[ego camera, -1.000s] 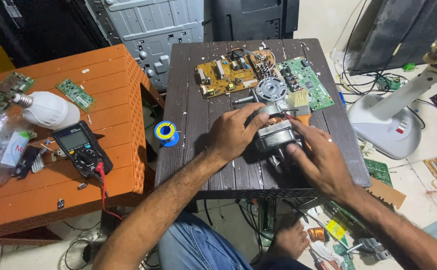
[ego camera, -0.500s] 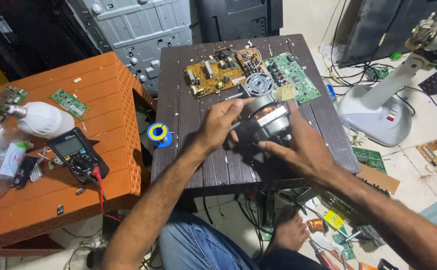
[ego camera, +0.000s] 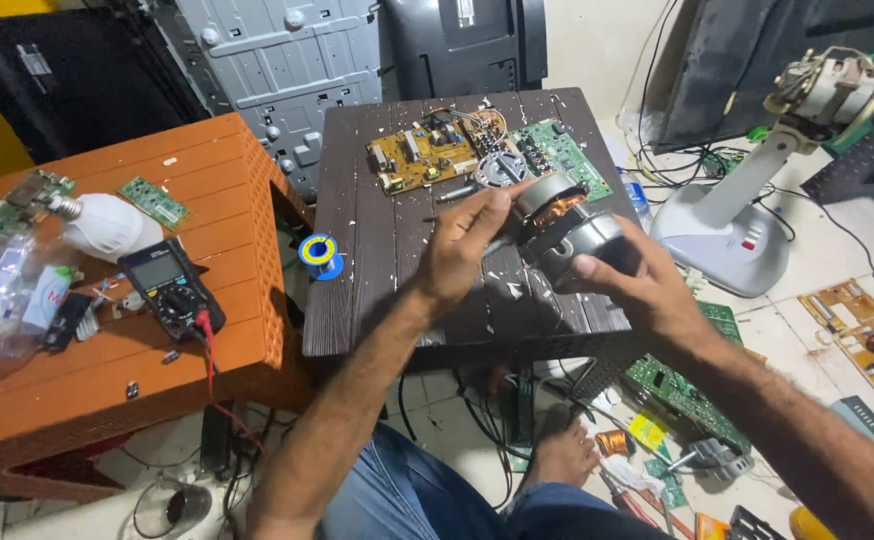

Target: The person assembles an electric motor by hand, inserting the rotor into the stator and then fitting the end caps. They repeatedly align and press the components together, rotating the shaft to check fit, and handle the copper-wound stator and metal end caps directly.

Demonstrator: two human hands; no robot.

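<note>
Raised since the earlier frames, the fan motor [ego camera: 569, 232] no longer rests on the dark slatted table [ego camera: 377, 290]; both hands now carry it in the air above the table's near right part. Largest to smallest: dark table, bearing a yellow circuit board [ego camera: 419, 160], a green circuit board [ego camera: 557, 150] and a round metal end cover [ego camera: 500, 168] at its far edge; orange table [ego camera: 107, 350] to the left, with a white lamp bulb [ego camera: 107, 226] and a black multimeter [ego camera: 169, 285]; white fan stand [ego camera: 722, 225] on the floor to the right; motor, its copper winding visible between two grey metal shells; small blue-and-yellow solder reel [ego camera: 319, 251] in the gap between the tables. Left hand [ego camera: 462, 250]: fingers curled, pinching the motor's upper shell from the left. Right hand [ego camera: 622, 280]: fingers wrapped round the lower shell, thumb across its front. Judgement: the motor is being turned over for inspection or separation of its shells. Good practice would be to grip only the metal shells, keep fingertips off the copper winding, and hold the work low above the table in case a part comes free.
</note>
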